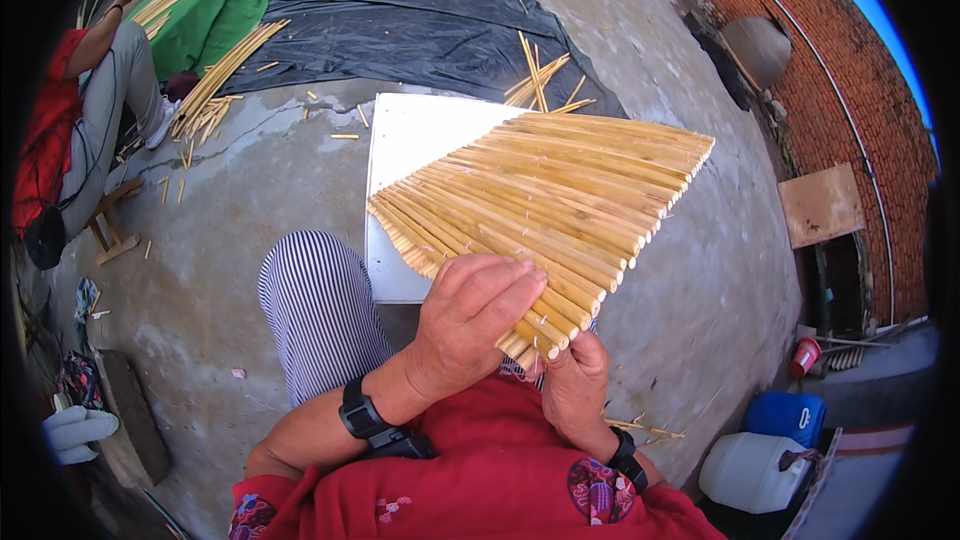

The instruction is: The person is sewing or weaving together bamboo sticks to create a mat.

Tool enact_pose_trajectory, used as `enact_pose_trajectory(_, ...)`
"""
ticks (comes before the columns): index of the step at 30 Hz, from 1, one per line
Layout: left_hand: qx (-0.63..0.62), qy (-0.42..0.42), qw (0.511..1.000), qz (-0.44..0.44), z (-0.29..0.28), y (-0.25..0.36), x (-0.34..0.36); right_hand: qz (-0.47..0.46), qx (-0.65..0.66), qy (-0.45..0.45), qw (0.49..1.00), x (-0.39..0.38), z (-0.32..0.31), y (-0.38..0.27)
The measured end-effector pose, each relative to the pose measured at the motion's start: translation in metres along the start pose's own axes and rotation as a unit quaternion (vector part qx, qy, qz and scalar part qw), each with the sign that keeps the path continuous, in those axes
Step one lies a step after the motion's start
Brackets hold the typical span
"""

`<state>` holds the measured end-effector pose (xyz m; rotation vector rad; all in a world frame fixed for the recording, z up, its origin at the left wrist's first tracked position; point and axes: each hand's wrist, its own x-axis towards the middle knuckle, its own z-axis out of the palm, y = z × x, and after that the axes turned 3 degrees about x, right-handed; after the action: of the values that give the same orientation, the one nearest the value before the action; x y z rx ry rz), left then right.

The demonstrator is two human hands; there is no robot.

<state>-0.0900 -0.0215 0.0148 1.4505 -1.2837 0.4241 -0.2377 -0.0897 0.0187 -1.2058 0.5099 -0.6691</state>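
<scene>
A mat of yellow reed stalks (560, 190), laid side by side and tied with pale thread stitches, slants across a white board (430, 130) in front of me. My left hand (470, 320) is closed over the mat's near edge, its fingers lying across the last stalks. Just right of it, my right hand (578, 380) is closed at the cut stalk ends, thumb up against the near corner. Its other fingers are mostly hidden under the mat. A bit of thin thread shows between the hands; which hand holds it cannot be seen.
Loose stalks (540, 75) lie on a dark tarp (400, 10) beyond the board. At far left a person in red (90, 120) sits beside a green cloth (215, 20) and more stalks. A white jug (755, 470) and blue container (785, 418) stand at lower right.
</scene>
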Motion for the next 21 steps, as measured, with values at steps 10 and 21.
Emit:
enact_pose_trajectory(10, 0.000, -0.009, 1.000, 0.001, -0.003, 0.002, -0.001, 0.004, -0.025, 0.014, 1.000, 0.002, 0.000, -0.006)
enact_pose_trajectory(21, 0.036, -0.010, 0.999, 0.033, 0.003, -0.002, -0.007, 0.121, 0.043, -0.061, 0.990, 0.007, -0.011, -0.022)
